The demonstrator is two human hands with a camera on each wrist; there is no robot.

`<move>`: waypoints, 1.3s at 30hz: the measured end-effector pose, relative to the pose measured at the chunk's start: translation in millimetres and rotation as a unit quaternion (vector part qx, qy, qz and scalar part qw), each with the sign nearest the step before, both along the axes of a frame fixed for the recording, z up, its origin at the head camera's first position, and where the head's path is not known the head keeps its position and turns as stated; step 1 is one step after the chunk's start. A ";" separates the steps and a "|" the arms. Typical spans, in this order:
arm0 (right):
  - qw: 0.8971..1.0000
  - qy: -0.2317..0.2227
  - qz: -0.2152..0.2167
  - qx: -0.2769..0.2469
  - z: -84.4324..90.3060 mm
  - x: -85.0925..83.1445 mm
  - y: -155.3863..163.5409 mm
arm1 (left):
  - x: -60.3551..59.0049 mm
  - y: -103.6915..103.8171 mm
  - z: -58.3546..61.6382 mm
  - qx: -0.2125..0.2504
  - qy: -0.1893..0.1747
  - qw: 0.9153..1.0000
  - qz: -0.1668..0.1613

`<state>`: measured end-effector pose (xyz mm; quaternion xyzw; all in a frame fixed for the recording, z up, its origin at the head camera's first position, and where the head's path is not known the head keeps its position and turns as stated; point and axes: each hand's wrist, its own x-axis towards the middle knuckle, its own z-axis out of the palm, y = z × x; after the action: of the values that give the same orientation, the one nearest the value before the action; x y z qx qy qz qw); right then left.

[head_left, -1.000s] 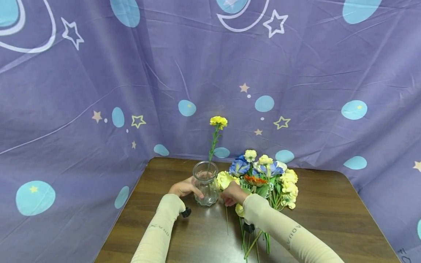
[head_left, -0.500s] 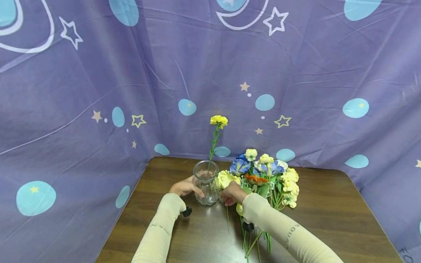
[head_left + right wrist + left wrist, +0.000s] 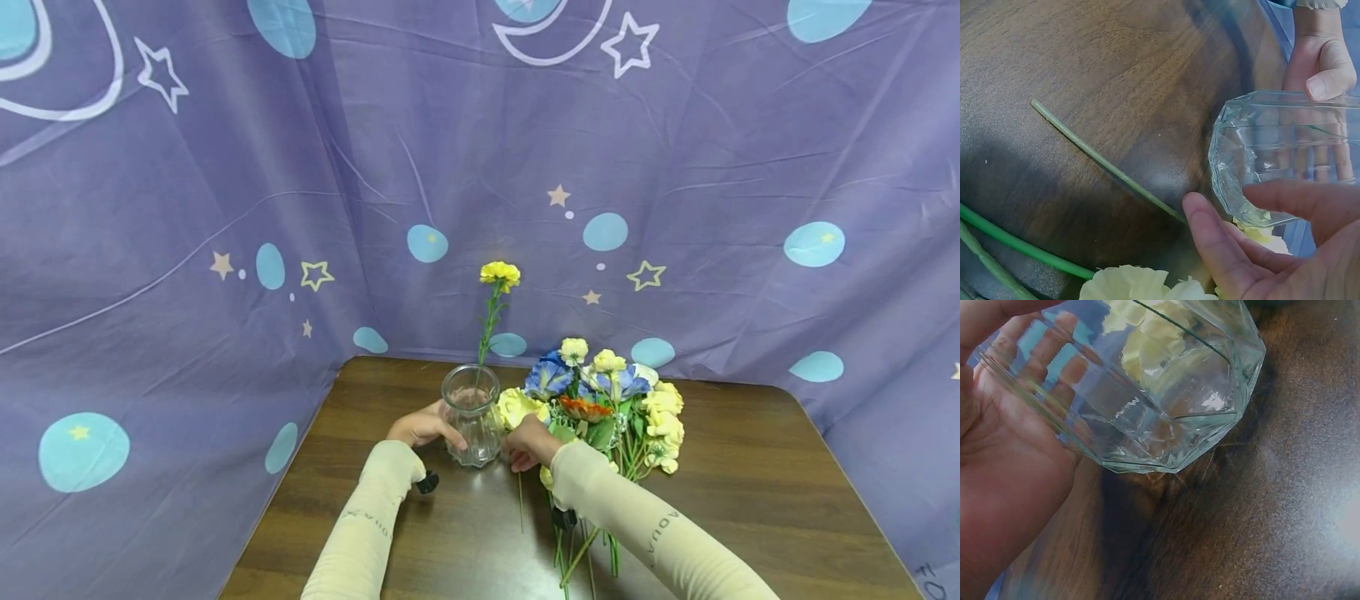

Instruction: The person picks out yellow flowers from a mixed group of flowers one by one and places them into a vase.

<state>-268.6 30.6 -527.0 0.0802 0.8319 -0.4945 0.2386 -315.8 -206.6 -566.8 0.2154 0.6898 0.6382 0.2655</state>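
Observation:
A clear, ribbed glass vase (image 3: 472, 425) stands on the wooden table, with one yellow carnation (image 3: 499, 275) upright in it. My left hand (image 3: 423, 427) grips the vase from its left side, thumb in front and fingers behind the glass (image 3: 1210, 381). Close to the vase's right side is my right hand (image 3: 528, 442). In the right wrist view its thumb and forefinger are apart, and the thumb overlaps the glass. A thin green stem (image 3: 1107, 164) runs behind the right fingers, where the rest of it is hidden. A pale yellow bloom (image 3: 519, 407) lies just beyond that hand.
A heap of artificial flowers lies right of the vase: blue blooms (image 3: 549, 377), an orange one (image 3: 585, 408) and cream-yellow ones (image 3: 663, 425). Their green stems (image 3: 577, 558) point toward the front edge. A purple patterned curtain (image 3: 675, 167) hangs behind the wooden table (image 3: 765, 492).

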 end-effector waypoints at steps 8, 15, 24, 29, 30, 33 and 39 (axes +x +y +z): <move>0.999 0.031 -0.007 0.038 0.3 -5.5 4.7 | -1.7 0.2 -0.4 0.004 -0.004 1.000 0.001; 0.999 0.039 0.010 0.035 2.7 -0.4 8.6 | -0.9 -0.4 0.5 0.009 -0.012 1.000 0.005; 0.999 0.039 0.014 0.033 -3.8 2.7 8.4 | -1.3 0.8 -1.8 0.013 -0.004 1.000 -0.006; 0.999 0.033 0.008 0.031 -9.0 0.2 7.9 | -0.8 0.3 -2.1 0.013 -0.004 1.000 -0.004; 0.999 0.031 0.007 0.029 -10.2 -0.4 7.8 | -0.9 0.2 -2.3 0.013 -0.004 1.000 -0.003; 0.999 0.027 0.002 0.025 -12.7 -1.6 7.4 | -1.4 0.0 -3.1 0.012 0.000 1.000 -0.003; 0.999 0.017 -0.013 0.024 -15.2 -2.8 4.8 | -1.1 1.1 -1.9 0.009 -0.001 1.000 0.000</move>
<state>-271.4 35.3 -542.1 0.0882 0.8465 -0.4785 0.2162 -316.8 -205.5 -568.7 0.2172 0.6835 0.6447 0.2646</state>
